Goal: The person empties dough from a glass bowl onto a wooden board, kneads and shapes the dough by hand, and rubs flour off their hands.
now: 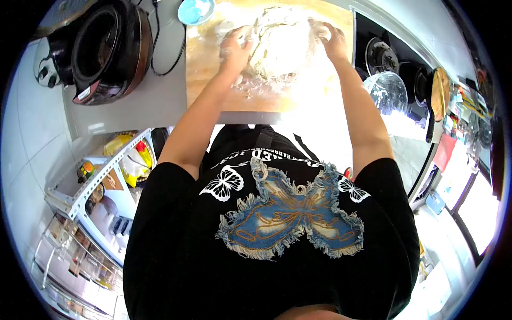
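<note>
White dough [280, 45] sits on the wooden board [210, 98], seemingly longer front to back, between the left hand [233, 50] and right hand [333, 44], both about equally near, fingers curved and slightly spread, contact too bright to judge.

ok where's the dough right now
In the head view, the dough is near the top, slightly right of centre, on the wooden board, between the left hand and the right hand.
</note>
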Demonstrator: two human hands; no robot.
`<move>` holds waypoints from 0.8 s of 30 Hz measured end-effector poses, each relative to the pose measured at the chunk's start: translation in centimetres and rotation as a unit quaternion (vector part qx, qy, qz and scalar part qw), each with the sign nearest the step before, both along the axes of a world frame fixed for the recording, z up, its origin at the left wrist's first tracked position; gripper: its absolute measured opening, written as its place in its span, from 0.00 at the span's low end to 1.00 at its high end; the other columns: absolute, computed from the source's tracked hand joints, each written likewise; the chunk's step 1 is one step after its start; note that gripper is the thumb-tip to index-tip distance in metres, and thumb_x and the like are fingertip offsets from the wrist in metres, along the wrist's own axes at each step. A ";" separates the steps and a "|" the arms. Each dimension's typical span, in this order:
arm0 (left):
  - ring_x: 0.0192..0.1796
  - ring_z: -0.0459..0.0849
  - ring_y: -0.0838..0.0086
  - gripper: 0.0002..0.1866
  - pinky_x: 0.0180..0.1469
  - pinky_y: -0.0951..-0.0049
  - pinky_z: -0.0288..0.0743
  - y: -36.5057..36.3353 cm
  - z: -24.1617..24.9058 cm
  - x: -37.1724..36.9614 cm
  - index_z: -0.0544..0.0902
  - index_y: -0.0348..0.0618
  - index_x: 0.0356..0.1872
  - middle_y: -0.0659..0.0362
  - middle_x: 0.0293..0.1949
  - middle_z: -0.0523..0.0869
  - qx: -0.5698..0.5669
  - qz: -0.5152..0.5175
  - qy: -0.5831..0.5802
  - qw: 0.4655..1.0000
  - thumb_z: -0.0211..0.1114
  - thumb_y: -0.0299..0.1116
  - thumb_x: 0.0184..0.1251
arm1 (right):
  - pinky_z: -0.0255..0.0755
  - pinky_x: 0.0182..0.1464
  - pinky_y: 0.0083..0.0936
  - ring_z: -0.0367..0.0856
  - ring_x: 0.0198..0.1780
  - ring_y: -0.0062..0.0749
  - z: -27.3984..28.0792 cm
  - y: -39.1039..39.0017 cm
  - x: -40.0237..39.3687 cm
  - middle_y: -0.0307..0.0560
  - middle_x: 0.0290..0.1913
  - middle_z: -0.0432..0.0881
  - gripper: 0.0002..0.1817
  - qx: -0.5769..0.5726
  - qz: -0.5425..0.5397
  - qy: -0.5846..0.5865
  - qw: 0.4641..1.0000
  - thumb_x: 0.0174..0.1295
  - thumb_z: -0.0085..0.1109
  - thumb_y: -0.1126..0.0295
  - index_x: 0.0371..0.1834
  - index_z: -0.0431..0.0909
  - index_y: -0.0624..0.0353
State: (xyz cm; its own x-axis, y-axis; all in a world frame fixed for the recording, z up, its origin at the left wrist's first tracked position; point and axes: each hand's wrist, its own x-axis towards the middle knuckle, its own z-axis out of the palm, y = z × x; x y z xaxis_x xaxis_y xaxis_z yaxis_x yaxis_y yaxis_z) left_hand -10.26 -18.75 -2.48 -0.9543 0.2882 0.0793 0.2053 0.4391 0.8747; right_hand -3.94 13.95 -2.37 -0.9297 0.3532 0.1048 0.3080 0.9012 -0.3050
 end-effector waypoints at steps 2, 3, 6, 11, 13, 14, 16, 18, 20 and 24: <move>0.59 0.81 0.59 0.23 0.63 0.62 0.74 -3.2 0.5 1.0 0.82 0.56 0.61 0.51 0.58 0.84 -0.071 -0.001 -0.035 0.997 0.69 0.38 0.64 | 0.78 0.55 0.34 0.86 0.50 0.41 -2.1 0.6 0.0 0.55 0.57 0.83 0.23 0.087 0.064 0.036 0.994 0.62 0.65 0.72 0.63 0.80 0.47; 0.65 0.77 0.56 0.24 0.68 0.60 0.70 -4.5 1.0 1.4 0.80 0.58 0.64 0.50 0.60 0.83 -0.134 -0.010 -0.066 0.989 0.68 0.40 0.65 | 0.78 0.53 0.33 0.87 0.49 0.41 -2.6 0.8 0.1 0.54 0.54 0.85 0.19 0.032 0.035 -0.012 0.999 0.62 0.66 0.71 0.58 0.83 0.49; 0.69 0.73 0.56 0.28 0.71 0.59 0.68 -6.6 -0.2 4.3 0.78 0.57 0.67 0.53 0.66 0.78 -0.238 -0.075 0.035 0.968 0.68 0.42 0.64 | 0.79 0.50 0.31 0.87 0.46 0.42 -1.1 -0.2 0.8 0.52 0.47 0.88 0.12 -0.070 -0.033 -0.062 0.995 0.63 0.65 0.70 0.49 0.87 0.52; 0.67 0.75 0.58 0.26 0.71 0.60 0.70 -7.9 -2.3 6.6 0.81 0.54 0.64 0.56 0.66 0.78 -0.253 -0.190 0.098 0.944 0.69 0.36 0.62 | 0.78 0.45 0.22 0.85 0.38 0.27 4.7 -5.6 2.0 0.42 0.38 0.90 0.09 -0.288 -0.024 0.038 0.957 0.62 0.67 0.73 0.45 0.89 0.56; 0.66 0.77 0.60 0.24 0.67 0.62 0.73 -8.6 -2.7 6.2 0.84 0.52 0.60 0.60 0.70 0.76 -0.125 -0.168 0.014 0.978 0.71 0.33 0.60 | 0.78 0.44 0.21 0.84 0.37 0.24 5.1 -8.0 2.5 0.39 0.38 0.90 0.09 -0.321 0.054 -0.009 0.946 0.60 0.70 0.73 0.43 0.89 0.57; 0.66 0.77 0.60 0.24 0.67 0.62 0.73 -8.6 -2.8 6.0 0.84 0.52 0.60 0.60 0.70 0.76 -0.124 -0.167 0.016 0.978 0.71 0.33 0.60 | 0.78 0.43 0.21 0.83 0.36 0.25 4.5 -8.8 2.4 0.40 0.37 0.88 0.08 -0.277 0.071 -0.046 0.957 0.58 0.73 0.72 0.40 0.89 0.57; 0.63 0.80 0.61 0.21 0.64 0.66 0.77 -8.2 -2.1 5.1 0.87 0.50 0.55 0.59 0.66 0.80 -0.127 -0.090 -0.081 0.984 0.70 0.25 0.58 | 0.78 0.45 0.27 0.83 0.38 0.32 4.1 -9.3 1.9 0.41 0.39 0.85 0.11 -0.213 0.065 -0.073 0.972 0.53 0.77 0.67 0.38 0.87 0.56; 0.62 0.80 0.61 0.20 0.64 0.67 0.77 -6.9 -0.1 4.4 0.88 0.51 0.54 0.58 0.64 0.82 -0.110 -0.053 0.002 0.993 0.69 0.23 0.58 | 0.79 0.47 0.31 0.83 0.41 0.37 4.4 -9.2 1.3 0.44 0.41 0.83 0.15 -0.197 0.050 -0.092 0.975 0.51 0.79 0.65 0.41 0.85 0.54; 0.62 0.81 0.62 0.20 0.64 0.67 0.77 -4.2 1.6 4.2 0.88 0.51 0.53 0.58 0.62 0.83 -0.092 -0.016 0.083 0.992 0.68 0.22 0.59 | 0.78 0.54 0.36 0.82 0.50 0.43 5.6 -9.8 1.0 0.48 0.46 0.80 0.29 -0.060 -0.028 -0.079 0.995 0.44 0.83 0.59 0.48 0.79 0.55; 0.73 0.72 0.64 0.23 0.75 0.65 0.65 4.5 3.9 5.2 0.84 0.51 0.61 0.60 0.71 0.76 0.118 -0.072 -0.241 0.961 0.69 0.36 0.64 | 0.77 0.58 0.39 0.80 0.57 0.50 3.9 -7.6 0.3 0.53 0.52 0.79 0.38 -0.093 -0.068 -0.139 0.984 0.41 0.85 0.56 0.54 0.73 0.56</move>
State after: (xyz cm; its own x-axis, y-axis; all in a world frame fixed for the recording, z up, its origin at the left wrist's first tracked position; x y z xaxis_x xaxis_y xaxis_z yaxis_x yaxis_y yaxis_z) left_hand -5.11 -14.30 1.46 -0.8480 0.4490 -0.2815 -0.2035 0.2145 0.9553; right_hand -3.63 6.30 1.57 -0.8559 0.4653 -0.2257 0.5169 0.7823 -0.3476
